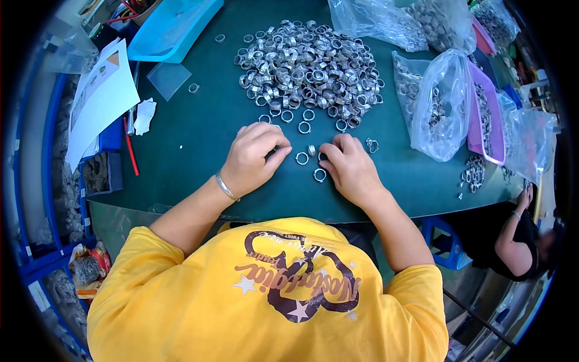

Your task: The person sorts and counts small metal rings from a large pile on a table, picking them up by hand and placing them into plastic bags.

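My left hand (252,158) rests on the green table with its fingers curled and the thumb near the index finger. What it holds, if anything, is hidden from view. Across from it, my right hand (351,170) has its thumb and fingertips closed at a small metal ring clamp (320,157), which is partly covered. Between the hands lie a few loose ring clamps, one flat (301,158), one on its edge (311,150) and one nearer me (319,175). Beyond them spreads a large heap of silvery ring clamps (307,69).
A blue tray (175,30) and a paper sheet (101,102) are at the left. Clear plastic bags of metal parts (443,105) and a purple tray (493,130) line the right side. Another person (512,241) sits at the right, near a blue stool (445,247).
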### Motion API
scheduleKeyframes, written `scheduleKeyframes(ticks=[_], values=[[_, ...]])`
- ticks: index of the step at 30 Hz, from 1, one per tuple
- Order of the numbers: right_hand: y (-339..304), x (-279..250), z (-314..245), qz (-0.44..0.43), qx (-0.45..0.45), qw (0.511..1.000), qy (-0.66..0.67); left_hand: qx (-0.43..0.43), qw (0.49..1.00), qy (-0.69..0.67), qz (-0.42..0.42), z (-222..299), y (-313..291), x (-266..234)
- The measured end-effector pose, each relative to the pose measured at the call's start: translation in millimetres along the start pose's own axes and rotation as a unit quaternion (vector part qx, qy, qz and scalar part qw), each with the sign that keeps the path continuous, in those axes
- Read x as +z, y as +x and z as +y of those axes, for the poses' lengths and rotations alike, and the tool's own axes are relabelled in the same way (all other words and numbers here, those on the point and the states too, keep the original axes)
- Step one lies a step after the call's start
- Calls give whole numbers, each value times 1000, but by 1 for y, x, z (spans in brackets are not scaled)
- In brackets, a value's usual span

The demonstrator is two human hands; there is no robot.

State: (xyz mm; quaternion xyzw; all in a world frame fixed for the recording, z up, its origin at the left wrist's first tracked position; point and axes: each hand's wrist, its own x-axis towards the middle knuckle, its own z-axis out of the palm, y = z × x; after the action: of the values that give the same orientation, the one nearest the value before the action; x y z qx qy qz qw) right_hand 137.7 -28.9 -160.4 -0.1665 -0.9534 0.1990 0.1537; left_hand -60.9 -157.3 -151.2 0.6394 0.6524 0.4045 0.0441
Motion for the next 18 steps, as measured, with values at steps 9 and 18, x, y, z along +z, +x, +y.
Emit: scheduleKeyframes(ticks=[9, 18], values=[[0, -4, -6, 10, -27, 997, 77, -52, 996, -52, 43, -3, -7, -10], [-3, 23, 4, 61, -135, 987, 55, -72, 992, -63, 78, -9, -11, -17]])
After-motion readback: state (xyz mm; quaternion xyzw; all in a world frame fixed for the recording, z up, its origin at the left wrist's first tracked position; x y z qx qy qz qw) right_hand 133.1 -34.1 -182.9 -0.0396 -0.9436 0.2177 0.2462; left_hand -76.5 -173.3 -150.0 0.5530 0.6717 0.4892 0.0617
